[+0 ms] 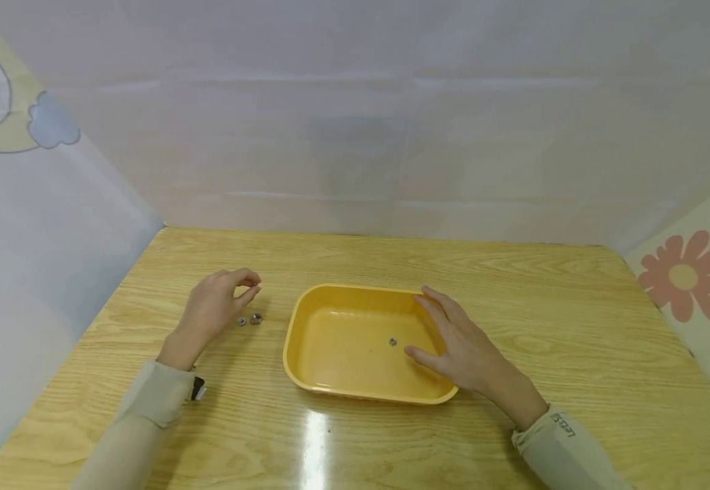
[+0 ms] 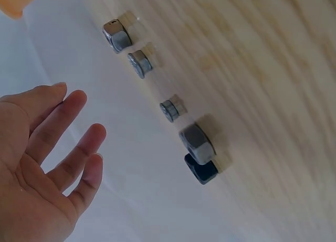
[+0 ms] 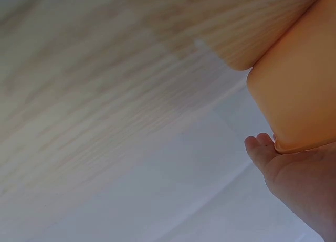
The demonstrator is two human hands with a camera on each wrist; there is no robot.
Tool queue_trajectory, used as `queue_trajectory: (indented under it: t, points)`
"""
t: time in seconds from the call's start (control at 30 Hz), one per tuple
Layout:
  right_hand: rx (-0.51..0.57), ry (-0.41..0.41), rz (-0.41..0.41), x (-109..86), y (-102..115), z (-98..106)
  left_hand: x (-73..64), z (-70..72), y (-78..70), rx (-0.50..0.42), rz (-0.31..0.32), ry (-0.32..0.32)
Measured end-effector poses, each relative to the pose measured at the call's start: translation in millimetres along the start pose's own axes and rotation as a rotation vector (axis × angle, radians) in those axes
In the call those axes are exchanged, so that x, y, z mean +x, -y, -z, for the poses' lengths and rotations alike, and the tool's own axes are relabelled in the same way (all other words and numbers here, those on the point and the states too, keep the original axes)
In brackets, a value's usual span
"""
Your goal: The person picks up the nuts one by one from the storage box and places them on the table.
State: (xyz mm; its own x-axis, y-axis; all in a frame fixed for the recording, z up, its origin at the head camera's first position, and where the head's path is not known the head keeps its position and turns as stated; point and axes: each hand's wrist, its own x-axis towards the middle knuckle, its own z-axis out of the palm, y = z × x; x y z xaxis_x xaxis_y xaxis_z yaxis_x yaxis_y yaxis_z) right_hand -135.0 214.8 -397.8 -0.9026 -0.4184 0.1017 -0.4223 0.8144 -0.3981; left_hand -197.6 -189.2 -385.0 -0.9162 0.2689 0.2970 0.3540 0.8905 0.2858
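Observation:
My left hand (image 1: 215,303) hovers over the table left of the tray. Its thumb and index finger are close together, and nothing shows between them. Below it several metal nuts (image 1: 256,318) lie on the wood, partly hidden by the hand in the head view. In the left wrist view they form a row: a shiny hex nut (image 2: 116,36), smaller nuts, a large hex nut (image 2: 197,143) and a dark one (image 2: 200,169). My right hand (image 1: 461,347), fingers extended, lies over the right rim of a yellow tray (image 1: 330,391). One small nut (image 1: 393,341) sits inside it.
The wood-grain table (image 1: 238,435) ends at a pale sheet wall (image 1: 355,136) behind. Printed sheets stand at both sides, with a pink flower (image 1: 683,276) on the right one. The tray's raised walls stand between the two hands.

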Motion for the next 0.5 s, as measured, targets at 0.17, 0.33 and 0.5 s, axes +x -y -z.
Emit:
queue_trajectory:
  t: [0.17,0.33,0.5]
  points:
    - [0.001,0.001,0.001,-0.4,-0.5,0.1,-0.7,-0.4,4.7,0.006,0.007,0.005]
    - [0.008,0.002,0.003,-0.2,-0.5,0.7,-1.4,0.5,7.9,-0.007,0.018,0.015]
    - [0.009,0.004,0.002,-0.2,-0.6,0.6,-1.7,1.8,11.7,-0.012,0.036,0.022]
